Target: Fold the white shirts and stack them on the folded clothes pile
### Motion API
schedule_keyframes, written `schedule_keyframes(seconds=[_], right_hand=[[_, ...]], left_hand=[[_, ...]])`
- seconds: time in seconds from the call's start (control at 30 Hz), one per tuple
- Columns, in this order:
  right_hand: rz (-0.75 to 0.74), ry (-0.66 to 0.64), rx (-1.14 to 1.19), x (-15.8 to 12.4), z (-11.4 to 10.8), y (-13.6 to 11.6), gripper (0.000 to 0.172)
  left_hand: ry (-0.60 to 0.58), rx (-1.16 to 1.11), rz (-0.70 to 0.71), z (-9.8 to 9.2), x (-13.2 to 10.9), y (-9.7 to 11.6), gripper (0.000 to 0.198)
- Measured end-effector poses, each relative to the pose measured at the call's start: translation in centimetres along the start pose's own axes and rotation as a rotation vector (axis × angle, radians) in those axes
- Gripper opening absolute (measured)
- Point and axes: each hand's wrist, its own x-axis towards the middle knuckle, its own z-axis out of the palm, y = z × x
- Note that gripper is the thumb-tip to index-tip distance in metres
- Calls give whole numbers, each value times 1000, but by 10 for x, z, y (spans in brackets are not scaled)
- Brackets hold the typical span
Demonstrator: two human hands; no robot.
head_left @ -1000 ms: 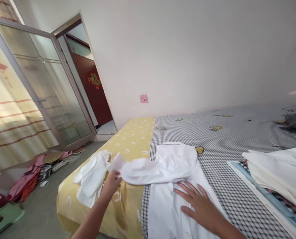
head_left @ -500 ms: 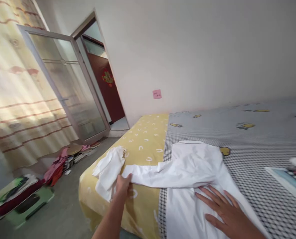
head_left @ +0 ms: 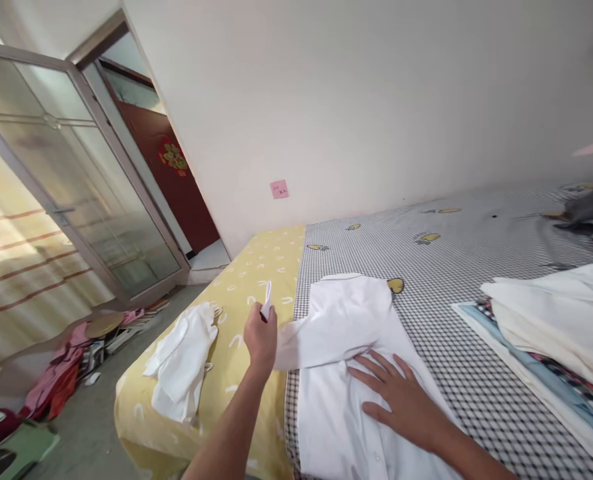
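While the right hand [head_left: 401, 403] lies spread on soft white shirt [head_left: 349, 310], left hand [head_left: 260, 337] pinches sleeve [head_left: 299, 343].

hands [head_left: 260, 335] on white shirt [head_left: 344, 373]

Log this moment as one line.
left hand: pinches sleeve cuff, raised | right hand: flat on white shirt | white garment: on yellow sheet | folded stack: on checked sheet
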Motion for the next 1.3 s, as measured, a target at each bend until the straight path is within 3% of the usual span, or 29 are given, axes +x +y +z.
schedule_keyframes(seconds=[0.13,0.23,0.3,0.43,0.57,0.7,0.83,1.0,1.17,1.3], right_hand=[[-2,20,34,0,-3,-2,60],[4,22,56,0,-5,-4,61],[-2,20,71,0,-6,-5,61],[10,-3,83,-1,-8,-6,63],[6,19,100,0,-9,-7,64],[18,-1,119,0,-14,-10,66],[35,-14,162,0,-20,-12,66],[29,8,195,-1,-21,-14,64],[24,32,217,0,-23,-17,62],[20,49,230,0,-22,-16,63]], left_hand=[[-145,-34,136,23,-22,34,20],[-326,-49,235,34,-35,39,20],[-355,-18,210,33,-33,29,24],[-257,145,13,18,-12,-8,47],[-342,278,-49,19,-14,-39,38],[-423,291,-80,36,-28,-42,26],[-347,160,-42,39,-20,-13,20],[-249,-153,95,34,-3,50,21],[-371,-487,193,52,-5,114,18],[-447,-590,274,69,-7,135,31]])
